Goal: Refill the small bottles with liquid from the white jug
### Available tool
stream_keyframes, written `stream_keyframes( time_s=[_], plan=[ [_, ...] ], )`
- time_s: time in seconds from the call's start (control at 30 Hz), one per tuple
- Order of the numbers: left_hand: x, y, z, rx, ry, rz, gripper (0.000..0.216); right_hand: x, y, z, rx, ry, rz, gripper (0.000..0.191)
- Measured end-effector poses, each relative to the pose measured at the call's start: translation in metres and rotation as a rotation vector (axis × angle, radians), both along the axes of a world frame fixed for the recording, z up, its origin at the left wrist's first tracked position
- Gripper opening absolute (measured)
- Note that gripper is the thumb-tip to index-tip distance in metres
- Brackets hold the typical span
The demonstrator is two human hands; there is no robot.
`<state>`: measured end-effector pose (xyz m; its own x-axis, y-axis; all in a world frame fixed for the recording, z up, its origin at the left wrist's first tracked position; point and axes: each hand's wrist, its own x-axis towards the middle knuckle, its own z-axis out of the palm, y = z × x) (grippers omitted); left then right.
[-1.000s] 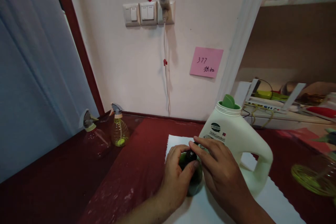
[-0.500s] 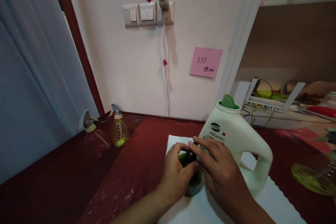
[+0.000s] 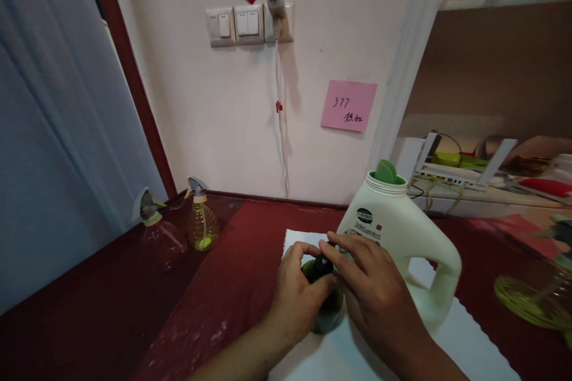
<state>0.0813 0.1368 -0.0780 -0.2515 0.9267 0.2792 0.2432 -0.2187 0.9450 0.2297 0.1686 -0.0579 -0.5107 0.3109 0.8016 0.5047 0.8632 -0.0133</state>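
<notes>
A dark green bottle [image 3: 328, 315] stands on a sheet of white paper [image 3: 304, 363] in front of me. My left hand [image 3: 295, 294] curls around its upper part, thumb and index finger by the neck. From the other side, my right hand [image 3: 375, 289] grips the bottle's black top [image 3: 323, 264] with its fingertips, partly hiding it. Whether that top is a cap or a pump I cannot make out. Just behind my right hand stands a pale green jug [image 3: 424, 238] with a handle and a green piece [image 3: 385, 171] in its mouth.
Two spray bottles, one clear pinkish [image 3: 163, 244] and one yellow [image 3: 204, 226], stand at the left on the dark red table [image 3: 241, 262]. At the far right is another yellowish clear bottle [image 3: 536, 303]. A white router [image 3: 460, 175] sits on the shelf behind.
The view has shifted slightly, so everything sits a little further left. Both hands keep the same hold on the bottle and its top.
</notes>
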Motion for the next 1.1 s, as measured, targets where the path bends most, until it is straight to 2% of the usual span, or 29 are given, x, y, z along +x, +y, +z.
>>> stream_keyframes(
  time_s=[0.23, 0.3, 0.43, 0.6, 0.7, 0.83, 0.97, 1.1],
  plan=[
    [-0.005, -0.005, -0.004, 0.127, 0.047, -0.144, 0.023, 0.0, 0.001, -0.001, 0.028, -0.005, -0.023, 0.044],
    [-0.005, -0.005, -0.004, 0.13, 0.053, -0.138, 0.026, 0.0, 0.001, -0.001, 0.024, -0.004, -0.019, 0.044],
    [-0.002, -0.002, -0.005, 0.043, -0.001, -0.033, 0.039, 0.0, 0.001, -0.001, 0.008, -0.011, -0.01, 0.045],
    [0.0, -0.001, -0.001, -0.003, 0.015, 0.013, 0.026, 0.0, 0.001, -0.001, 0.002, -0.01, -0.015, 0.044],
    [0.0, -0.002, 0.0, -0.001, 0.007, 0.001, 0.024, 0.0, 0.001, -0.002, 0.011, -0.015, -0.018, 0.043],
    [0.0, -0.004, -0.008, 0.024, -0.021, -0.041, 0.021, 0.0, 0.002, -0.002, 0.02, -0.007, -0.014, 0.045],
    [0.0, -0.005, -0.016, 0.097, -0.005, -0.083, 0.025, 0.001, 0.002, -0.002, 0.012, -0.019, -0.009, 0.046],
    [0.001, -0.006, -0.015, 0.107, 0.004, -0.103, 0.031, 0.001, 0.002, -0.002, 0.0, -0.017, -0.013, 0.046]
  ],
)
